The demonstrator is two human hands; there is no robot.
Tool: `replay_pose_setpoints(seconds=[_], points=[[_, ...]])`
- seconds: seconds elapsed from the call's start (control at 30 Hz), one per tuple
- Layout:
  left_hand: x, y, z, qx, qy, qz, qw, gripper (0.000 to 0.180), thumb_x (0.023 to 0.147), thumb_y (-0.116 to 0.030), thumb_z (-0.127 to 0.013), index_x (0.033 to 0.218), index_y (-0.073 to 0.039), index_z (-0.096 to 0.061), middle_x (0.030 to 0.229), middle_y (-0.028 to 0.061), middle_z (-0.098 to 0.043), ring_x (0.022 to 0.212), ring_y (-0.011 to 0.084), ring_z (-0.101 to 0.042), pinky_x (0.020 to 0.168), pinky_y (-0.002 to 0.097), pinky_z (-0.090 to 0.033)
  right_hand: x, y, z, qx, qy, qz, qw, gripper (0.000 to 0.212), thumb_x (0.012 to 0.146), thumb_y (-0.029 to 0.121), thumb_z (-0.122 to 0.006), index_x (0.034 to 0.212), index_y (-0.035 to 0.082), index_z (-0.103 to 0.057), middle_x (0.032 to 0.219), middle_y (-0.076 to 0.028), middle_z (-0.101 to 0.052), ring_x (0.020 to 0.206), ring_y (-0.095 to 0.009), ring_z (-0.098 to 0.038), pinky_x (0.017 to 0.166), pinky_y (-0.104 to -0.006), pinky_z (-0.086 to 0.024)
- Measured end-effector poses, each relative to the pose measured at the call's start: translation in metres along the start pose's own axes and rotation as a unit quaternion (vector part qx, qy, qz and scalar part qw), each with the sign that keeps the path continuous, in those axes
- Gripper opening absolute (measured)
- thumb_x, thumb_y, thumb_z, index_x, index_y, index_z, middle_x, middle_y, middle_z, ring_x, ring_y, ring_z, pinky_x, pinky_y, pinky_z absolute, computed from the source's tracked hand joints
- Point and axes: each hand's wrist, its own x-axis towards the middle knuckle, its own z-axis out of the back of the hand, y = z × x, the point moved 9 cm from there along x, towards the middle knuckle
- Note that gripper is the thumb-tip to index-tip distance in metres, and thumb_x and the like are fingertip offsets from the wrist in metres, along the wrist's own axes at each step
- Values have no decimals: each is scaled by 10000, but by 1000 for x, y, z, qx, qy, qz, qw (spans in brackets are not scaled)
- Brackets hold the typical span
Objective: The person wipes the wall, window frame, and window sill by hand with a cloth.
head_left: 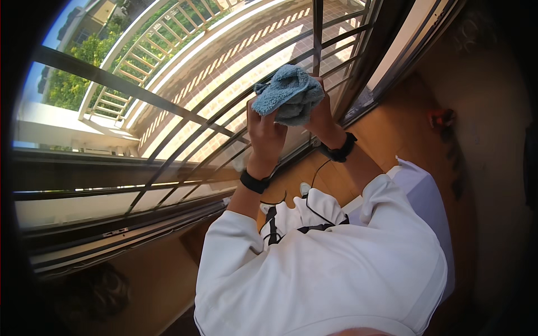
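A crumpled blue-grey cloth (290, 92) is held up between my two hands in front of the barred glass door. My left hand (265, 131) grips its lower left side, with the fingers closed and partly behind the cloth. On the other side my right hand (324, 117) closes around its right edge; most of those fingers are hidden by the cloth. Each wrist wears a black band, the left one (254, 182) and the right one (342, 148). Whether the cloth touches the glass I cannot tell.
Dark metal bars (174, 116) cross the glass ahead and to the left. Beyond lies a sunlit tiled balcony with a pale railing (147, 56). A wooden floor (386, 120) runs below and right. A pale lilac cloth-like surface (426, 196) is beside me, and a small red object (443, 119) lies farther right.
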Motion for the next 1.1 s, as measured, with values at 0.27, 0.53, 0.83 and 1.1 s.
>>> replay_pose_setpoints(seconds=[0.27,0.53,0.83,1.1], points=[[-118,66,-21,13,133,127,983,536,602,102,-580,1120,-36,-591,1098,234,-540,1034,441,-526,858,456,-487,-136,-82,-48,-6,133,-213,968,499,765,152,-750,1157,61,-454,1087,-139,-559,1001,-310,-599,815,-378,-496],[-87,42,77,90,37,111,989,459,658,110,-657,1098,0,-589,1127,201,-590,1068,389,-564,911,440,-458,-82,-7,-92,11,157,-128,979,491,698,97,-734,1115,104,-476,973,-143,-620,892,-409,-606,716,-449,-512],[15,-8,53,-15,-32,5,999,463,654,91,-625,1102,-20,-592,1064,191,-555,928,398,-574,787,421,-499,3,25,-33,7,45,-46,998,471,704,126,-770,1114,59,-547,1077,-123,-596,967,-339,-607,809,-393,-501],[-40,29,54,-35,94,24,995,529,622,69,-638,1132,-55,-574,1057,179,-521,891,378,-562,711,422,-510,-54,9,-65,-94,141,-127,977,530,657,172,-807,1114,59,-562,1083,-132,-582,973,-308,-604,813,-374,-502]])
